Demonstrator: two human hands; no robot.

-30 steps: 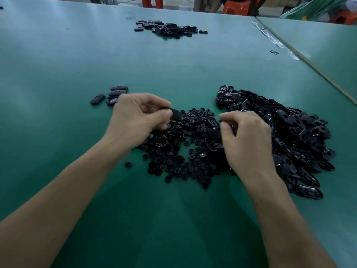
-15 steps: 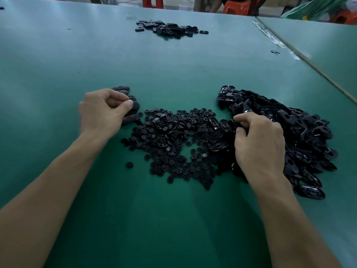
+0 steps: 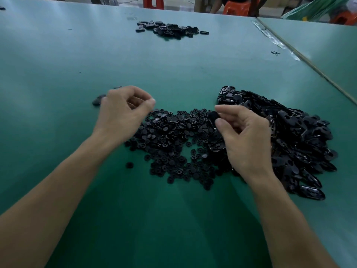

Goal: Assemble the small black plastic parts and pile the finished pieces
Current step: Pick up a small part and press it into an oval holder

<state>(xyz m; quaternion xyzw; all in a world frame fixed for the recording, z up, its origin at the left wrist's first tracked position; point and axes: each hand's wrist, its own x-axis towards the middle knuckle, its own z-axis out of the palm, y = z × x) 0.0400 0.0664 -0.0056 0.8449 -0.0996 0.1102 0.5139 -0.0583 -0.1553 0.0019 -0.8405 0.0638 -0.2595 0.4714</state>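
Pickup looks under way: right hand (image 3: 245, 136) pinches 1 oval shell (image 3: 213, 117) above the round-button heap (image 3: 170, 144), left hand (image 3: 123, 113) curls loosely, seemingly empty, beside finished pieces (image 3: 97, 100); next it likely needs 1 button to press in.

Workshop: green worktable (image 3: 173, 70) heaped with plastic parts (image 3: 301, 136).

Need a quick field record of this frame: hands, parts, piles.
left hand: fingers loosely curled, nothing seen in it, at left edge of round parts
right hand: pinches one black part between thumb and forefinger
round parts: loose heap, centre, on table
shells heap: right of round parts, touching them
finished pieces: few, behind left hand, mostly hidden
far heap: black parts, table's far side
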